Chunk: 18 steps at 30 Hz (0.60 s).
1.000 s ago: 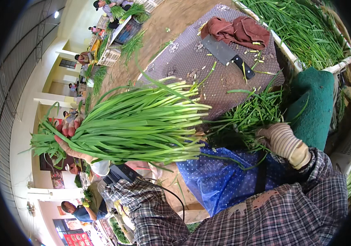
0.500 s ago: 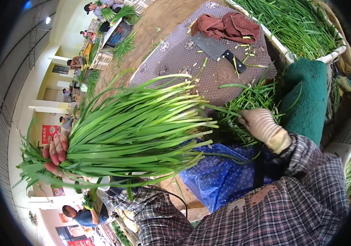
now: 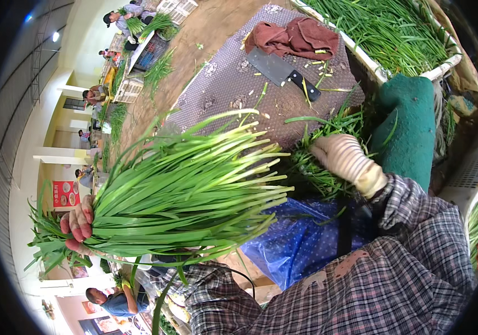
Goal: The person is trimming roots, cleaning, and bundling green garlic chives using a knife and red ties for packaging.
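Note:
A thick bunch of garlic chives is held sideways, its pale cut ends pointing right. My left hand, in a reddish-stained glove, is closed around the leafy end at the left. My right hand, in a pale ribbed glove, is apart from the bunch's cut ends. Its fingers curl down over a heap of loose chive leaves; the fingertips are partly hidden, so what they hold cannot be seen. One long leaf hangs below the bunch.
Beyond the bunch, a cleaver and a brown cloth lie on a dimpled mat with cut bits. A white crate of chives stands far right, near a green padded shape. Blue dotted plastic covers my lap. Other people work at left.
The view has shifted slightly. A leaf that stretched between the bunch and my right fingers no longer shows there. My right hand now curls lower into the loose leaves; my left keeps its hold.

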Each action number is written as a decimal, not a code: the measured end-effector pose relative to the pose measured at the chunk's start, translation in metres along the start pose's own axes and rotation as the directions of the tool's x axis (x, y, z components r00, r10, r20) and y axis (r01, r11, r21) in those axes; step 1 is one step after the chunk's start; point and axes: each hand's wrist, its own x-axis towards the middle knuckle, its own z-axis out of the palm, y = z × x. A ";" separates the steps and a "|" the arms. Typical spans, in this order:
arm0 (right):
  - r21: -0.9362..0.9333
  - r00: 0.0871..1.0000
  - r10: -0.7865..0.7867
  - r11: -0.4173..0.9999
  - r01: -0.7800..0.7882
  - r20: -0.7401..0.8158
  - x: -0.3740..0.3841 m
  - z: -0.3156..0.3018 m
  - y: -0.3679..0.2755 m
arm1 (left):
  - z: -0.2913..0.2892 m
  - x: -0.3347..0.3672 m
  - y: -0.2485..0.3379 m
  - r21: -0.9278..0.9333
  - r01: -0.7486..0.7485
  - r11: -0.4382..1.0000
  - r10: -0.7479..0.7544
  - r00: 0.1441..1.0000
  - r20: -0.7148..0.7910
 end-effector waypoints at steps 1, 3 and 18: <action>0.047 0.999 -0.036 0.998 0.037 -0.027 -0.006 -0.005 0.009 | -0.003 -0.002 -0.001 -0.007 0.000 1.000 0.000 1.000 0.005; 0.188 0.984 -0.103 0.973 0.130 -0.147 -0.010 -0.019 0.007 | -0.012 -0.006 0.002 -0.028 -0.001 1.000 0.002 1.000 0.018; 0.318 0.837 -0.514 0.775 0.547 -0.188 -0.008 -0.020 -0.050 | -0.016 -0.004 0.023 0.024 0.186 0.982 -0.183 0.979 -0.092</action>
